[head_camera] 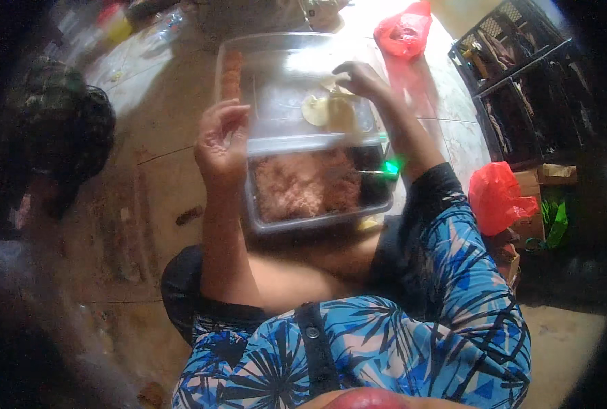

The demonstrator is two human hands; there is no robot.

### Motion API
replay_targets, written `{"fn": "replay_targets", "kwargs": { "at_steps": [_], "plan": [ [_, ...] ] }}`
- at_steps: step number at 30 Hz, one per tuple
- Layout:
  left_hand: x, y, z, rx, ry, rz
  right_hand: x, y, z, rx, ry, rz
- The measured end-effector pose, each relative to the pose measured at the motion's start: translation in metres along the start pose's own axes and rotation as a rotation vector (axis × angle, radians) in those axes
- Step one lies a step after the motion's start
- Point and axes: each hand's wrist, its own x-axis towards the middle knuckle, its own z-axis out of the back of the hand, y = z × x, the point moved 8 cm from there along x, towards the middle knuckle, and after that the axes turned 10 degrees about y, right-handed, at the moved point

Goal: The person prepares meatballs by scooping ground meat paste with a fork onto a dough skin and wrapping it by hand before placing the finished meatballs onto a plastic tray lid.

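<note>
My left hand point(224, 135) is raised at the left side of two plastic containers, palm partly up and fingers curled, with nothing visible in it. My right hand point(359, 79) hovers over the far, clear plastic container point(272, 125), fingers bent above thin pale round sheets point(315, 110); blur hides whether it grips one. A row of orange-brown pieces point(232, 74) lines that container's left side. Nearer me, a second container point(283, 224) holds a brown, shredded or crumbly food point(303, 189). A thin utensil with a bright green end point(391, 166) rests across its right side.
Red plastic bags lie on the tiled floor at the far right point(404, 30) and beside my right arm point(500, 197). Black crates point(528, 87) stand at the right, near a cardboard box point(527, 217). A dark, blurred shape point(68, 133) is at the left.
</note>
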Motion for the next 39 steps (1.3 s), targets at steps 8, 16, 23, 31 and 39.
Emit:
{"fn": "replay_targets", "kwargs": {
  "at_steps": [8,16,23,31,39],
  "plan": [
    [-0.002,0.022,-0.031,0.038,0.032,0.238,-0.053,-0.036,0.001,0.105,-0.133,-0.255],
    [-0.025,0.021,-0.103,-0.315,0.411,0.227,-0.146,0.105,0.002,1.263,0.048,0.066],
    [-0.031,0.052,-0.078,-0.109,0.365,0.341,-0.177,0.065,-0.026,0.775,-0.102,-0.16],
    [-0.029,0.061,-0.039,-0.719,-0.28,0.556,-0.182,0.021,-0.11,0.553,0.151,-0.46],
    [-0.034,0.082,-0.026,-0.9,-0.241,0.574,-0.161,0.071,-0.055,-0.024,0.27,-0.191]
  ]
}}
